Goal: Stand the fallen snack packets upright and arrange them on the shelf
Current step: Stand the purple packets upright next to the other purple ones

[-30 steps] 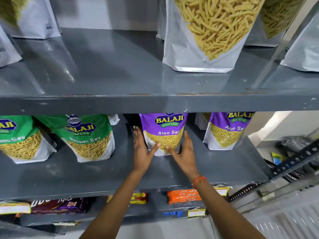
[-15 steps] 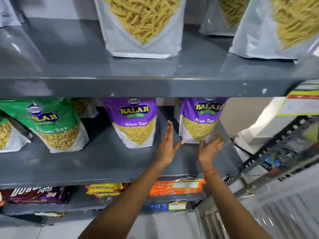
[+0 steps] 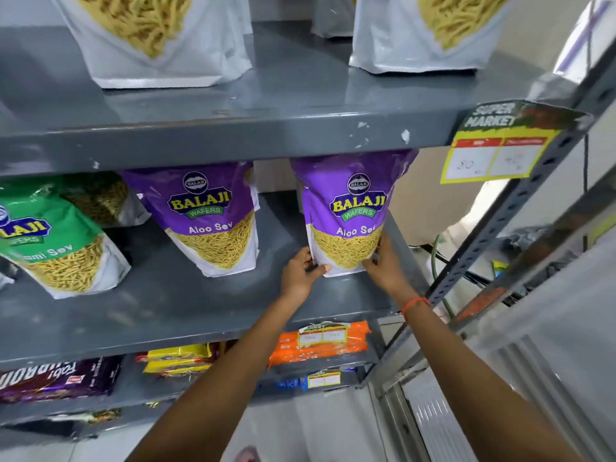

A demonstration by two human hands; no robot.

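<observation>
A purple Aloo Sev packet point(image 3: 346, 211) stands upright at the right end of the grey middle shelf point(image 3: 173, 305). My left hand point(image 3: 300, 275) grips its lower left corner and my right hand point(image 3: 383, 265) grips its lower right corner. A second purple Aloo Sev packet point(image 3: 213, 221) stands upright to its left, untouched. Further left a green Ratlami Sev packet point(image 3: 56, 245) stands leaning slightly, with another packet point(image 3: 103, 198) partly hidden behind it.
The upper shelf point(image 3: 266, 105) holds large white pouches point(image 3: 156, 38) of yellow sticks. A yellow price tag point(image 3: 493, 151) hangs on the slotted upright point(image 3: 520, 208) at the right. Orange point(image 3: 320, 341), yellow point(image 3: 180, 358) and purple point(image 3: 56, 381) packs lie on the lower shelf.
Both hands left the middle purple packet, moved right, and now hold the bottom corners of the rightmost purple packet. The view has shifted right and closer.
</observation>
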